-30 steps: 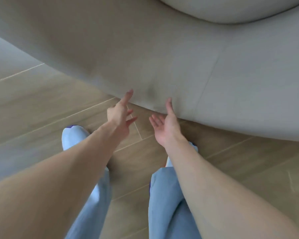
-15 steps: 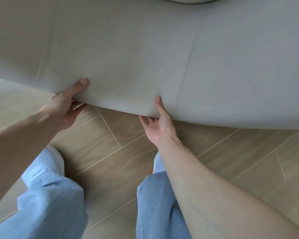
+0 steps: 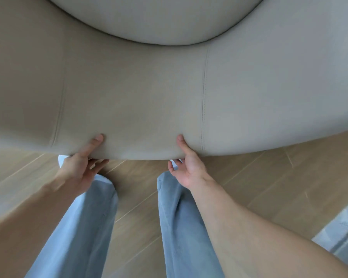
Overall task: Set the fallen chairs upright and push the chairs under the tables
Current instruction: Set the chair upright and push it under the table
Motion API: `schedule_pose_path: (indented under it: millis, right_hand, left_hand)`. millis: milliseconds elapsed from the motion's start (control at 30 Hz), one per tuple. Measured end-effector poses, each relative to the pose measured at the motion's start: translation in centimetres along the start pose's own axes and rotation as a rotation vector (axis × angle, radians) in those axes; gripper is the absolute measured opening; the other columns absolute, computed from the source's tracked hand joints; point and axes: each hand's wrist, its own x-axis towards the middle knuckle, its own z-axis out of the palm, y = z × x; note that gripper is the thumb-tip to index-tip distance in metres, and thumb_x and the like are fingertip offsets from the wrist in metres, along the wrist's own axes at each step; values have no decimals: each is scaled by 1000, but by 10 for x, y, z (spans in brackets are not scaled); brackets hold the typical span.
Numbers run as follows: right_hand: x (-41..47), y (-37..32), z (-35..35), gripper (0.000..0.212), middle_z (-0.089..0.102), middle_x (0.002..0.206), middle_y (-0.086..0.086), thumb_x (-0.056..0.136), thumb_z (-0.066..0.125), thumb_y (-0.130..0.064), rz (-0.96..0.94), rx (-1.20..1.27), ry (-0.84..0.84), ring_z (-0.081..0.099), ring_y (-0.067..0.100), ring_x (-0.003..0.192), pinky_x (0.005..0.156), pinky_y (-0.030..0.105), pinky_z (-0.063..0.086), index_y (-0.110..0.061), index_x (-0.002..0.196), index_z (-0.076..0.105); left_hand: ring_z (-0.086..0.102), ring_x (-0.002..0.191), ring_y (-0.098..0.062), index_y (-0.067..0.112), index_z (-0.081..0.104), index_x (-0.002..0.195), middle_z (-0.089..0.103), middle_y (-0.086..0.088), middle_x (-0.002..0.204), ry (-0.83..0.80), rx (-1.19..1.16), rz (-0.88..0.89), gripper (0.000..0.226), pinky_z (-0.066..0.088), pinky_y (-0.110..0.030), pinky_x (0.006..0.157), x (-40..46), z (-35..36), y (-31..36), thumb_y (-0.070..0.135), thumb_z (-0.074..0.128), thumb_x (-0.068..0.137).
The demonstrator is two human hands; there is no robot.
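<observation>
A large beige upholstered chair (image 3: 149,93) fills the upper half of the head view, its curved backrest towards me and its round seat cushion (image 3: 159,19) at the top. My left hand (image 3: 78,167) grips the backrest's lower edge, thumb on the outer face and fingers under the rim. My right hand (image 3: 187,167) holds the same edge a little to the right, thumb pressed on the fabric beside a stitched seam. The fingers under the rim are mostly hidden. The chair's legs are out of sight.
Wooden plank floor (image 3: 269,187) lies below the chair. My two legs in light blue jeans (image 3: 84,227) stand right under my hands. A pale grey edge of something (image 3: 342,231) shows at the lower right corner.
Both hands went from open and reaching to gripping the chair's edge. The chair's edge has risen off the floor and the seat cushion has come into view.
</observation>
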Motion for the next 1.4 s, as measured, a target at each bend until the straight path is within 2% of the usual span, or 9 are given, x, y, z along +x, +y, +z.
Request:
schedule_pose_path:
  millis: [133,267,400,633,767,900,1100,1233,1400]
  right_hand:
    - [-68,0,-13,70,63,129,-4,72,86,-40,4,-98,71,57,18,122,90,30,47,-24,132,54]
    - [-132,-9,-17,72,63,124,-4,65,90,-46,-1,-159,160,59,20,118,82,33,53,-25,123,52]
    - [-189,-22,-17,73,63,122,-1,63,89,-52,5,-237,219,61,21,112,83,31,52,-26,120,51]
    - [-282,-71,-4,77,68,117,1,66,88,-50,-24,-328,309,69,22,86,45,24,38,-21,129,55]
    - [-327,-117,23,77,67,120,4,65,86,-54,-69,-382,282,69,32,100,70,35,55,-18,127,59]
    - [-352,-165,63,80,65,127,9,66,84,-56,-182,-429,252,63,34,112,101,46,50,-11,129,60]
    - [-387,-226,117,78,59,127,6,70,75,-62,-248,-465,226,59,28,110,92,38,51,-13,128,57]
    - [-399,-256,152,89,50,116,10,63,79,-56,-385,-393,348,51,30,84,82,43,52,-4,126,44]
    - [-395,-289,210,83,47,122,12,67,79,-45,-576,-240,472,45,28,80,69,36,38,-4,124,35]
  left_hand:
    - [68,109,-17,27,64,114,72,4,115,40,18,-34,61,58,-33,78,-74,1,13,34,89,60]
    - [69,104,-18,20,60,121,70,0,117,138,36,-83,59,53,-36,96,-137,6,32,31,88,71]
    - [68,90,-16,13,59,116,68,-3,110,212,44,-136,61,53,-30,86,-194,14,49,34,90,69]
    - [65,104,-32,10,52,121,60,-10,123,266,55,-184,79,58,-42,91,-285,47,97,41,94,62]
    - [65,99,-34,12,51,107,60,-10,121,273,79,-162,74,61,-45,79,-320,80,150,47,94,58]
    - [62,103,-34,14,50,116,57,-11,126,227,131,-135,79,58,-45,61,-339,113,215,50,92,60]
    - [60,113,-33,15,46,132,52,-7,133,306,117,-46,94,60,-51,72,-355,164,290,58,88,59]
    - [50,119,-36,7,39,132,45,-9,134,446,76,74,106,58,-53,85,-354,196,329,59,90,54]
    - [46,94,-29,10,33,122,51,-14,127,592,-36,236,98,49,-46,98,-339,240,374,51,89,53]
